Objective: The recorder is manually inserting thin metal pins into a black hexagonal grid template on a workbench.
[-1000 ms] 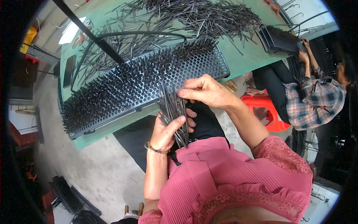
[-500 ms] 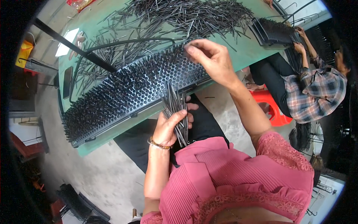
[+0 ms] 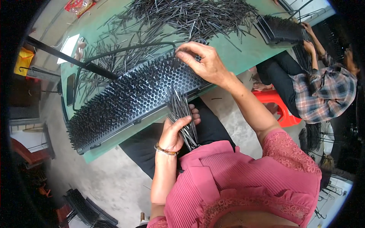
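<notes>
My left hand [image 3: 174,135] is wrapped around a bundle of thin dark sticks [image 3: 178,108], held below the near edge of a long perforated black tray [image 3: 152,89]. Many sticks stand upright in the tray's holes, densest toward its left end; bare holes show along its near right side. Over the far right part of the tray, my right hand [image 3: 205,62] is closed in a pinch, thumb against fingers. Whatever lies between those fingertips is too small or hidden to make out.
A big heap of loose dark sticks [image 3: 194,17] covers the far side of the green table [image 3: 232,55]. A black bar [image 3: 72,59] rises at the tray's left. On the right, a person in a plaid shirt [image 3: 327,91] works at another tray [image 3: 279,30], beside a red stool [image 3: 279,108].
My right hand has shifted left along the tray, still pinched. My left hand keeps its hold on the bundle of sticks. The whole view has moved slightly.
</notes>
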`<state>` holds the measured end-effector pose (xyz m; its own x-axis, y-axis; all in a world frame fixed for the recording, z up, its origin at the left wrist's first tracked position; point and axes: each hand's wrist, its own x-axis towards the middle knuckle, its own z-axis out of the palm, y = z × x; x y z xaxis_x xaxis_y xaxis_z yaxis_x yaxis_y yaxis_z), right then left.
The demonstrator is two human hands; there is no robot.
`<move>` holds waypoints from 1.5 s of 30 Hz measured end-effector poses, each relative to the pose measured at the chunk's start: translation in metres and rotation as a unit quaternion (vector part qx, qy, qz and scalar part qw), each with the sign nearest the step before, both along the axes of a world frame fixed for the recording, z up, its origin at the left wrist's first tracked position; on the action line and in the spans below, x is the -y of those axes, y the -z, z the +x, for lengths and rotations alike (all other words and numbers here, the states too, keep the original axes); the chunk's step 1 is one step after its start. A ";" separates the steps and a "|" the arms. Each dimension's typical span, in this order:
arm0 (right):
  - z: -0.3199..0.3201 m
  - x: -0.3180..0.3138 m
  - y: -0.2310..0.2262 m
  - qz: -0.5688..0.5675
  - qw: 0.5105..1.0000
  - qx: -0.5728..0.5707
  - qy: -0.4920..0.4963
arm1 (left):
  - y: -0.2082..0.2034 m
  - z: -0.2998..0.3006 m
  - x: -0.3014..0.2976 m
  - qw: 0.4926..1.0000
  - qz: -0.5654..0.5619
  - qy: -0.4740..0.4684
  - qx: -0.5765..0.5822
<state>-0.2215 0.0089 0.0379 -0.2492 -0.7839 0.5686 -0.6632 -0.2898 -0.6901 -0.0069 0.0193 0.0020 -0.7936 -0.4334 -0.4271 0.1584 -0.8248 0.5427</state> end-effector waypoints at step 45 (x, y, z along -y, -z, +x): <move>0.017 -0.009 0.007 -0.017 0.999 -0.034 0.001 | 0.001 0.007 -0.001 0.996 -0.039 0.048 0.060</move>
<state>-0.2047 0.0181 0.0310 -0.2116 -0.7636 0.6100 -0.7083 -0.3103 -0.6340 -0.0002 0.0203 0.0009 -0.7786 -0.3935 -0.4888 0.0107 -0.7871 0.6167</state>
